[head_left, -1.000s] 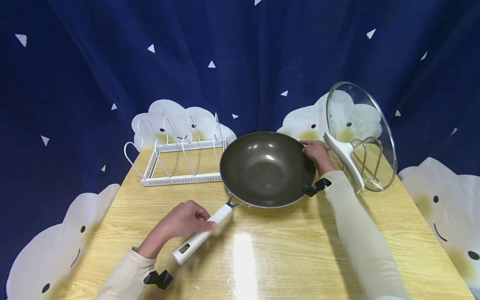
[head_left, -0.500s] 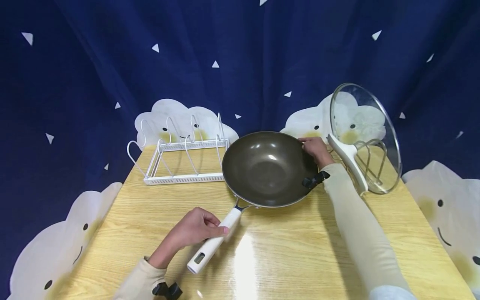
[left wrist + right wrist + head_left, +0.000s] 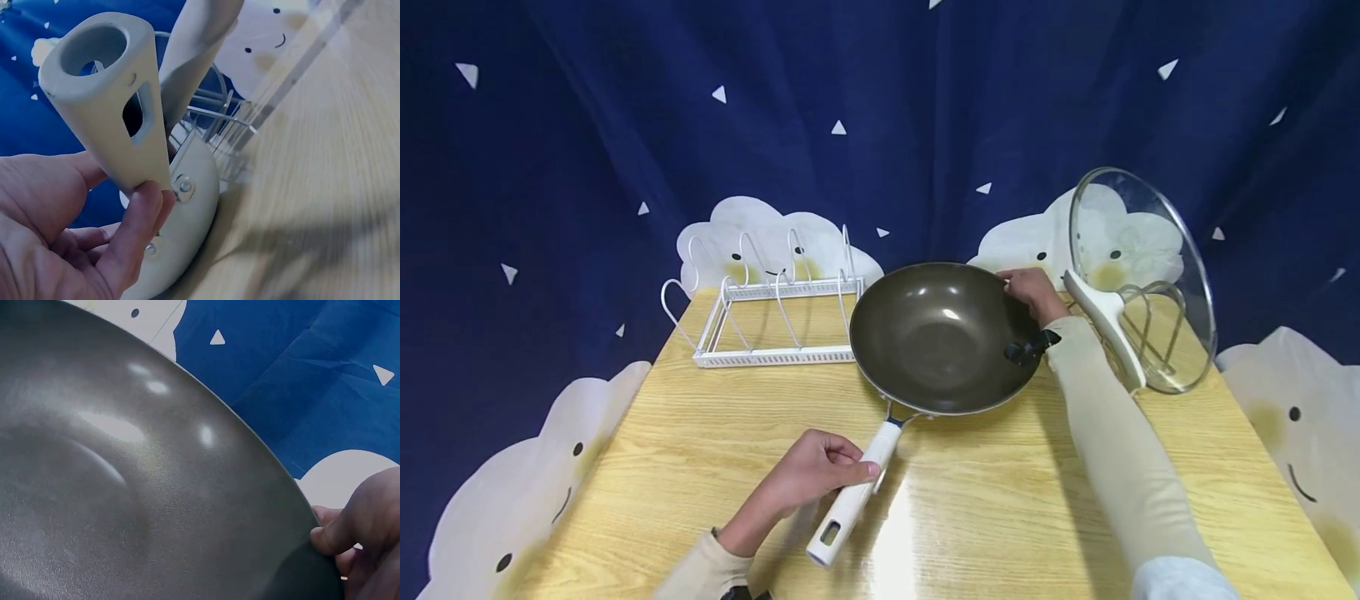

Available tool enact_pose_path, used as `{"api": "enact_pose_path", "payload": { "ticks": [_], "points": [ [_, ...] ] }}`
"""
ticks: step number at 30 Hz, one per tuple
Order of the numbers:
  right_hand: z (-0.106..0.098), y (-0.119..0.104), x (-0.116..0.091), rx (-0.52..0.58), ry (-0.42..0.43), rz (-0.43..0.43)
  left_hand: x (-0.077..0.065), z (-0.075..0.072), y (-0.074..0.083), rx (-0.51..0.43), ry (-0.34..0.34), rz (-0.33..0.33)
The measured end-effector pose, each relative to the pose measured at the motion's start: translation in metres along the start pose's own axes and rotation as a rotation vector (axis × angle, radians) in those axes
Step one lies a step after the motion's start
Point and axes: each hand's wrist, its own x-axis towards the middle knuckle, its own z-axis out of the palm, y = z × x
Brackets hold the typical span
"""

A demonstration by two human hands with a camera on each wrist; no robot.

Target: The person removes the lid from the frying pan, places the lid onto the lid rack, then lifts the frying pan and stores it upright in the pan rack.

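Observation:
A dark-lined wok (image 3: 943,342) with a pale outside is in the middle of the head view, its long white handle (image 3: 853,500) pointing toward the near side. My left hand (image 3: 820,471) pinches that handle between thumb and fingers; in the left wrist view the handle's hollow end (image 3: 100,56) faces the camera. At the wok's far right rim my right hand (image 3: 1032,292) grips the edge, thumb on the inner side in the right wrist view. The wok's underside is hidden in the head view.
Left of the wok stands a white wire rack (image 3: 775,354) with several upright loops. On the right, a glass lid (image 3: 1150,283) with a white handle leans in a metal wire rack (image 3: 1157,325). A patterned blue curtain (image 3: 880,83) hangs behind the wooden table (image 3: 737,417).
The wok's handle has swung rightward and nearer, with my left hand moving along on it. My right hand stays at the rim. The whole head view has shifted slightly.

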Motion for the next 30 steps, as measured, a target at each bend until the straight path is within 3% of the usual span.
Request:
{"api": "enact_pose_path", "payload": {
  "ticks": [10,22,30],
  "points": [
    [-0.002,-0.002,0.009,-0.05,-0.012,-0.051,0.005,0.022,-0.001,-0.057,-0.014,-0.013],
    [-0.004,-0.004,0.025,0.008,-0.062,-0.054,0.009,0.043,0.0,-0.125,0.002,-0.018],
    [0.0,-0.007,0.035,-0.005,-0.091,-0.135,0.013,0.058,-0.002,-0.217,0.0,-0.008]
  ]
}}
